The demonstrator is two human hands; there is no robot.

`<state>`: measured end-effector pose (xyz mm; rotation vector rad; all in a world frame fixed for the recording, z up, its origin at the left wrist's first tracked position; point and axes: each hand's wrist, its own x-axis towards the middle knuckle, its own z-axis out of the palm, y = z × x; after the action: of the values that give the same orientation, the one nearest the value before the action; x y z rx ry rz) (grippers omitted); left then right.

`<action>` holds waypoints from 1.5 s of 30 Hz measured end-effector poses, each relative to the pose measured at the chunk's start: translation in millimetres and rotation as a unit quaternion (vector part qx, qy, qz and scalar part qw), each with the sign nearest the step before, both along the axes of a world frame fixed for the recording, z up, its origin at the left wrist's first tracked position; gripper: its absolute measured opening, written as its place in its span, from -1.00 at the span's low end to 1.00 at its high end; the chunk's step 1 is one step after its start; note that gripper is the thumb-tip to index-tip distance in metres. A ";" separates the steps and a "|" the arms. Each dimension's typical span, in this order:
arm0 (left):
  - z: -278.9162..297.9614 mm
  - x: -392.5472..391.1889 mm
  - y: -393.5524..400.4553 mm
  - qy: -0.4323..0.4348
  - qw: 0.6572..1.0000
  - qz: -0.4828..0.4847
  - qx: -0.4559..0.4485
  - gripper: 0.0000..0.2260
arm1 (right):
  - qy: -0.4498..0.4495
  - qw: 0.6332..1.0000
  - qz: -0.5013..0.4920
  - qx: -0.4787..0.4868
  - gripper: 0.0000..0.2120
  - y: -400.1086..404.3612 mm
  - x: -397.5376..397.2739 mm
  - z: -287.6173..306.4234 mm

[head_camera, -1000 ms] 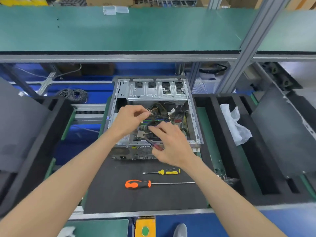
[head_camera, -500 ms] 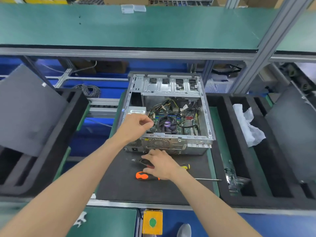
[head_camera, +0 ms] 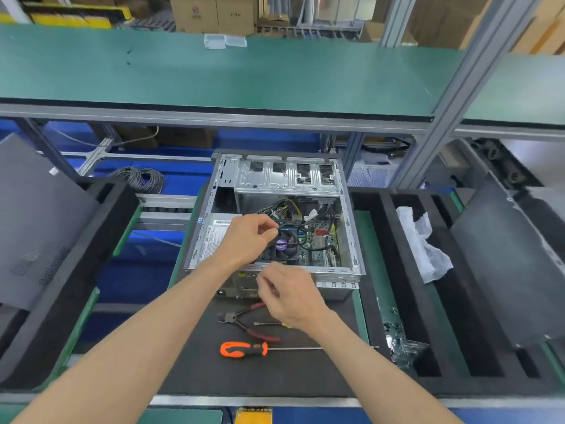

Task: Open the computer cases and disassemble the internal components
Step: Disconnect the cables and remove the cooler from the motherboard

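Green shelf [head_camera: 244,78] runs wide above the computer case [head_camera: 351,228]; black foam trays flank the case, left tray [head_camera: 101,240] w/ a grey side panel [head_camera: 33,215] leaning on it, right tray [head_camera: 382,270] holding a crumpled white cloth [head_camera: 425,246]; the case lies open-side up on a black mat [head_camera: 260,374], centre of the bench, w/ drive cage [head_camera: 287,175] at its far end, fan [head_camera: 282,244] and wiring [head_camera: 284,209] inside; left hand [head_camera: 247,240] is inside the case over the fan, fingers curled, pinching a black cable; right hand [head_camera: 290,295] hovers at the case's near edge, fingers loosely bent, holding nothing visible; on the mat nearer than the case: orange-handled screwdriver [head_camera: 244,349], red-handled cutters [head_camera: 244,319], a small yellow screwdriver [head_camera: 269,324] mostly hidden under the right hand.
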<state>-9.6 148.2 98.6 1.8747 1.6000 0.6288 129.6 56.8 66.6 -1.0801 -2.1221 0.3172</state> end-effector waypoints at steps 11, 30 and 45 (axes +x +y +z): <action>-9.8 64.2 43.7 0.009 0.998 -0.029 -0.049 -0.69 | 0.249 0.829 -0.346 -0.362 -0.60 97.1 57.1 15.3; -42.2 138.1 93.6 -0.323 0.901 0.216 -0.194 -0.76 | 0.446 0.719 -0.376 -0.378 -0.75 168.5 54.1 -32.4; -34.8 144.0 88.0 -0.352 0.867 0.280 -0.216 -0.86 | 0.430 0.739 -0.382 -0.351 -0.70 168.4 54.4 -28.1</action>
<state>134.4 236.2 63.7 0.6982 1.5745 0.9591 184.0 225.2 38.5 -1.6745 -0.5978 1.0120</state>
